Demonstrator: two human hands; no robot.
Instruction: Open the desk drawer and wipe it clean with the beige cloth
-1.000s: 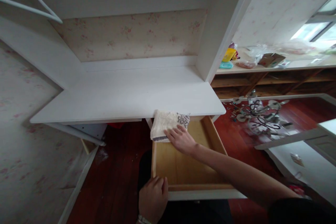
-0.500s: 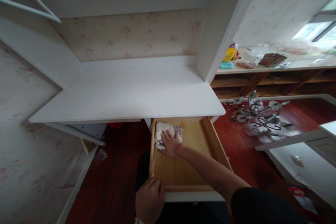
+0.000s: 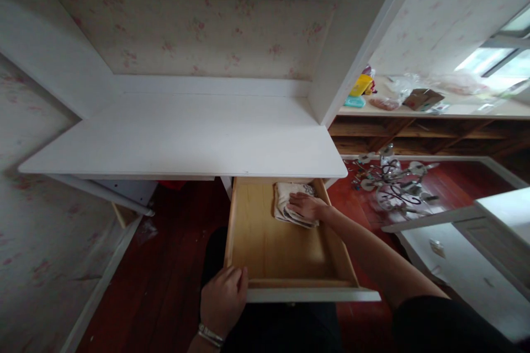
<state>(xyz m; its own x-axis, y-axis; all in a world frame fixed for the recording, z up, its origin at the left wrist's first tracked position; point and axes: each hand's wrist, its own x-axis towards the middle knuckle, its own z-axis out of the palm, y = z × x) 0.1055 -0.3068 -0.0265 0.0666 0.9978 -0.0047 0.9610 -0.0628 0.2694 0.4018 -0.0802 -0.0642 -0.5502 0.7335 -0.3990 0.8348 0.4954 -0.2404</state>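
- pressing down on the folded, pale, dark-patterned cloth [image 3: 284, 198] with the right hand [image 3: 305, 207], palm down, with fingers stretched out and open, not curled around it
- holding the cloth against the floor of the pulled-out wooden drawer [image 3: 265, 248], toward the back and right of the middle
- gripping the drawer's front left corner with the left hand [image 3: 223, 298], with fingers closed over the edge
- wearing a band [image 3: 211, 336] on the left wrist
- facing the white desk top [image 3: 207, 138], just above the drawer's back end
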